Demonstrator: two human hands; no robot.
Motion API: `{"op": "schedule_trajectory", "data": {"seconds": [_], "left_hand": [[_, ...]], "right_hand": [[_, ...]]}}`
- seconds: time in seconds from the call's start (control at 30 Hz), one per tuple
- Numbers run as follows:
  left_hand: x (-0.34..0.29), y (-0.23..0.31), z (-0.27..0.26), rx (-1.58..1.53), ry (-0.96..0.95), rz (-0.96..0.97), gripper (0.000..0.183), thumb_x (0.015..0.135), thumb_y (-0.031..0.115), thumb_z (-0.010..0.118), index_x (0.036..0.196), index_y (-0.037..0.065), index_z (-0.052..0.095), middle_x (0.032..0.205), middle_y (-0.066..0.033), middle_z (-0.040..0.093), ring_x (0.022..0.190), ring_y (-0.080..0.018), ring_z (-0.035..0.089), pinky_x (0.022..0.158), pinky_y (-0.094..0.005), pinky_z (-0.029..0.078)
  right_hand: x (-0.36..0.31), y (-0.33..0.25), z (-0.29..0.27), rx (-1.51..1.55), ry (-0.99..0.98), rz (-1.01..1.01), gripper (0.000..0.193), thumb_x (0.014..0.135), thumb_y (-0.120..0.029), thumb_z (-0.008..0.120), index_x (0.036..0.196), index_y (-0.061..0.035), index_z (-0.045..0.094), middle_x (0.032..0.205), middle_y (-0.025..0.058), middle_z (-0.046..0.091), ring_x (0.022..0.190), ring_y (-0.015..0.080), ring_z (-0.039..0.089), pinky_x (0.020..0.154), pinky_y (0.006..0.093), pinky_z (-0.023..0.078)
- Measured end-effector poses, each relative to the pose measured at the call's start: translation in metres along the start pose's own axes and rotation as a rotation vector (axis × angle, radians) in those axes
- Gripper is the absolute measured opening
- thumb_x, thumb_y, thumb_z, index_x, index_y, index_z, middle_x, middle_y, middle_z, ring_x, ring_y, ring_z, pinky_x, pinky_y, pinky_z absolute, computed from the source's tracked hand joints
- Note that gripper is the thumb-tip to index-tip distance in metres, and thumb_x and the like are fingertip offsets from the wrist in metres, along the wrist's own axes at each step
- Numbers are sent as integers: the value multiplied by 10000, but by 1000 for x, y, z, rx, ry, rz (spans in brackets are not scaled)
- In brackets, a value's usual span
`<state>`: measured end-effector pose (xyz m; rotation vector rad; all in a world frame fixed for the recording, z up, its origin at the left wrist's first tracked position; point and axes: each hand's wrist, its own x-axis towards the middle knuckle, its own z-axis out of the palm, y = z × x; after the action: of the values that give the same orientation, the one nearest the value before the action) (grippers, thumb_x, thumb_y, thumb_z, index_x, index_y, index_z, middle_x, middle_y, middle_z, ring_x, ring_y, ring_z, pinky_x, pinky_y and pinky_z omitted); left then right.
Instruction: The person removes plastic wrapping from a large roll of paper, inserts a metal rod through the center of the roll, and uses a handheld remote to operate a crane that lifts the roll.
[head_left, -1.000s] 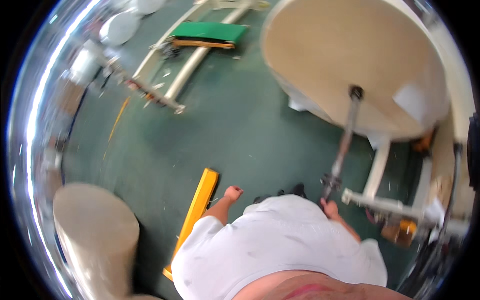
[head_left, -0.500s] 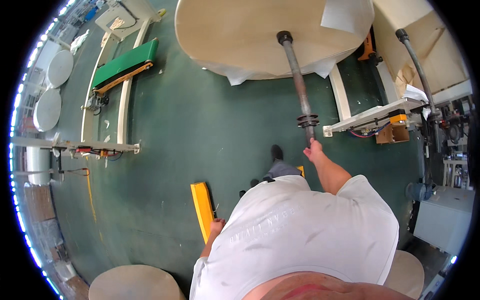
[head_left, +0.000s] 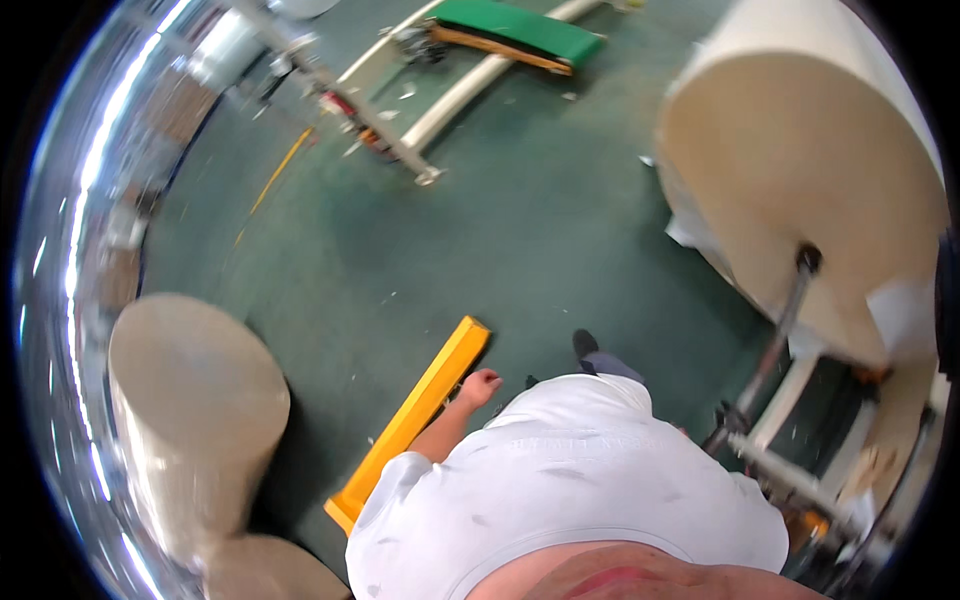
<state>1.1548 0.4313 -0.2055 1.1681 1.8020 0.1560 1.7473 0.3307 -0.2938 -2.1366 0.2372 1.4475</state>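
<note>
My left hand (head_left: 482, 386) hangs beside a long yellow beam (head_left: 424, 398) near the floor, its fingers loosely curled with nothing seen in them. It appears apart from the beam. My right hand is almost wholly hidden behind my white shirt; only a small patch of skin shows at the shirt's right edge. Near that side, a long metal shaft (head_left: 778, 340) sticks out of the core of a very large paper roll (head_left: 800, 180). Collars sit around the shaft's near end. Whether my right hand touches the shaft cannot be seen.
Large upright rolls (head_left: 195, 370) stand at the left. A green-topped ramp (head_left: 515, 30) lies between pale frame rails (head_left: 455, 105) at the far side. At the right, another pale frame (head_left: 790, 468) stands by the big roll. A yellow line (head_left: 275, 185) marks the green floor.
The view has swung left, so the big roll and shaft now lie farther right. My right hand, earlier at the shaft's end, has passed behind my shirt. My left hand shows more fully.
</note>
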Motion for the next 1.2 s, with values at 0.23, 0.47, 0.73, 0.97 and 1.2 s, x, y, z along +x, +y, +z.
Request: {"op": "schedule_trajectory", "data": {"seconds": [0.23,0.47,0.73,0.97,1.2], "left_hand": [[16,28,-49,-248,212,-49,365,919,301,720,1153,22,706,1035,-172,749,1004,-293,718,911,-387,556],[12,-101,-54,-564,324,-494,260,896,260,727,1009,27,750,882,-102,765,814,-204,719,777,-357,568],[14,-160,-103,-690,412,-712,241,842,299,779,884,63,807,932,-78,800,880,-198,748,841,-364,577],[86,-185,-219,-1011,569,-661,195,950,186,697,931,-7,719,760,-71,695,662,-160,653,605,-321,537],[179,-232,-332,-1058,765,-668,249,948,212,708,990,-33,728,841,-86,731,769,-150,680,709,-305,554]], "right_hand": [[18,-211,244,-1202,-438,-728,218,856,-240,714,742,-56,735,726,118,733,625,228,681,638,399,551],[-65,-371,466,-951,-414,-736,276,919,-210,721,719,-66,595,646,46,592,516,168,573,470,351,468],[-141,-315,712,-1580,-516,-1034,201,810,-244,804,809,-64,713,699,76,708,609,186,652,650,362,560],[-290,-304,978,-1269,-853,-1328,286,821,-230,810,1016,-45,710,927,81,725,860,189,676,810,350,560],[-413,-328,1292,-818,-830,-1450,438,817,-235,829,1165,-38,651,1055,126,726,998,245,692,905,374,547]]}}
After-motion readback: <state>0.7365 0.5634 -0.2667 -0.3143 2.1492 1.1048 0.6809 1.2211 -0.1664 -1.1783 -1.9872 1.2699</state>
